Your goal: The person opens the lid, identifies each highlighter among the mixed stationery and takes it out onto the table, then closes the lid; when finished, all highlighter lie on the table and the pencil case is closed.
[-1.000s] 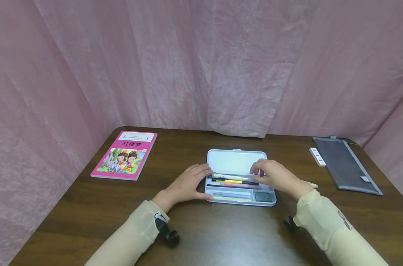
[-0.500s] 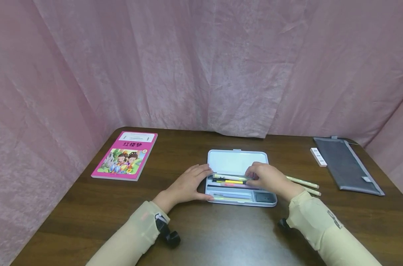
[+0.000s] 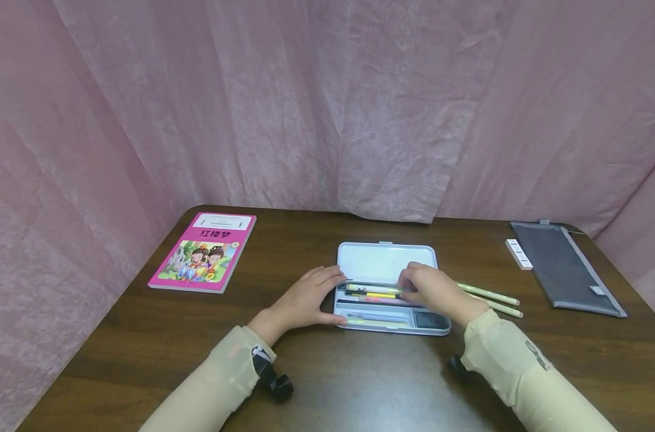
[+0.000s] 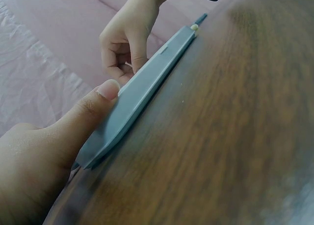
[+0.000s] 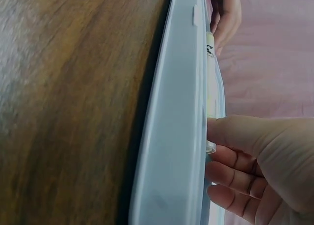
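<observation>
Just right of centre in the head view: pencil case (image 3: 378, 329) lying open on the table (image 3: 370, 390), lid (image 3: 367, 263) folded toward the frame's top. Long compartment holds a pale printed pen (image 3: 370, 288), with a yellow-and-black pen (image 3: 378, 295) below it; dark block (image 3: 431, 320) in the lower right compartment. Likeliest trouble, my judgement: the pale pen catching on its crowded neighbours or the rim, or the case skidding if the bracing slackens. Right wrist could also nudge two loose pale-green pens (image 3: 489, 294) beside it; round barrels would roll. Right hand (image 3: 435, 291): thumb and curled fingers brought together, pinching the pale pen near one end. Left hand (image 3: 302, 300): thumb and fingers spread wide apart, pressing the case's left end, thumb at the front edge. Farther out: pink book (image 3: 203, 258) at frame left; white strip (image 3: 519, 254) and grey pouch (image 3: 567, 264) at frame right.
</observation>
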### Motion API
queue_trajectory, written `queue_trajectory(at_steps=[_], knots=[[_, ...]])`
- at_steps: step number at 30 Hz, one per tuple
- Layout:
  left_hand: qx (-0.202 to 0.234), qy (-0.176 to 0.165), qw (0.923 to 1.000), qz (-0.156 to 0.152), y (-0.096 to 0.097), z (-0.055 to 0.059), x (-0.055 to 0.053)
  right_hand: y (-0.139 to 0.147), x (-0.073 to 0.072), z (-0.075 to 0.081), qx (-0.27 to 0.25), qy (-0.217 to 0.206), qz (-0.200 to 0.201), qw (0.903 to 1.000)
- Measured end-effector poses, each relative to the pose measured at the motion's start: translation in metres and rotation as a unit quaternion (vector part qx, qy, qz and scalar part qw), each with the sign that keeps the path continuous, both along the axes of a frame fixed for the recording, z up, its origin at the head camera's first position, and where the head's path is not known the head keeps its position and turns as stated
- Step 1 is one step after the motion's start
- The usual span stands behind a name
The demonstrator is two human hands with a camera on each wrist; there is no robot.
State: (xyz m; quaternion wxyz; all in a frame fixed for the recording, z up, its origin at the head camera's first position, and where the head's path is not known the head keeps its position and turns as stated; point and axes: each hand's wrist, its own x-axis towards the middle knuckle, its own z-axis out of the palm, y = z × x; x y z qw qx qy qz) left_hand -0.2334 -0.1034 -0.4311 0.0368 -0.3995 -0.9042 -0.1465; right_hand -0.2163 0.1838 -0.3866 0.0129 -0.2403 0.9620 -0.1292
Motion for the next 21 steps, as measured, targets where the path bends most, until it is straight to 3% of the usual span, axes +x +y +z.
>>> queue_trajectory(at_steps=[6,21], knots=[[-0.001,0.002,1.0000,-0.001,0.0009,0.0013,-0.0001,0.0003,0.0006,-0.0003,0.006,0.021,0.011,0.9997],[-0.007,-0.007,0.9999,0.005,0.0001,0.0013,0.0006,0.0046,0.0044,0.0063,0.004,0.018,-0.005,0.9998]])
